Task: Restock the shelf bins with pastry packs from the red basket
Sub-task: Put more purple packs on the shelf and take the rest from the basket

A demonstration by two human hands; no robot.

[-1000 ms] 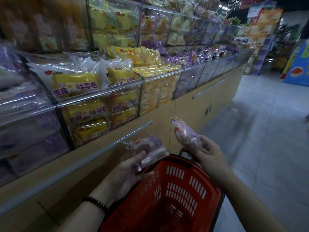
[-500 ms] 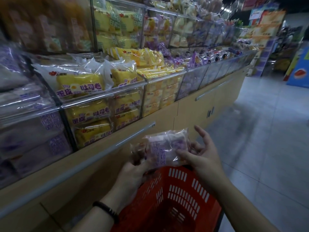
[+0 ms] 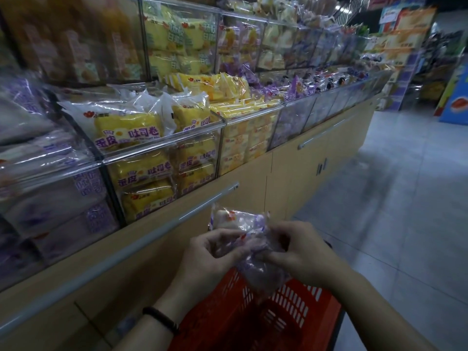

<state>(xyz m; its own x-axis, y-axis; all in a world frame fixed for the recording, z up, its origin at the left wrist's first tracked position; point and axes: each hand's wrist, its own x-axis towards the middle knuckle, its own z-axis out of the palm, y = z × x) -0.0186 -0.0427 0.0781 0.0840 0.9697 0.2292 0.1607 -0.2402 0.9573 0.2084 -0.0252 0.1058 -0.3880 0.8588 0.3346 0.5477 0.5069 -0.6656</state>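
Plastic-wrapped, purple-printed: pastry packs point(image 3: 238, 221) bunched together just above the red basket point(image 3: 291, 315), left grip point(image 3: 210, 252) and right grip point(image 3: 301, 257) both clamped on the wrappers. Not yet placed in the shelf bins point(image 3: 162, 149). Judged mid-task: bins look well filled, purple section off to the left. Cannot tell what remains in the basket.

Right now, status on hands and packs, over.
Left hand and right hand both grip purple pastry packs, bunched together above red basket. Not yet at shelf bins. Nothing between packs and bins.
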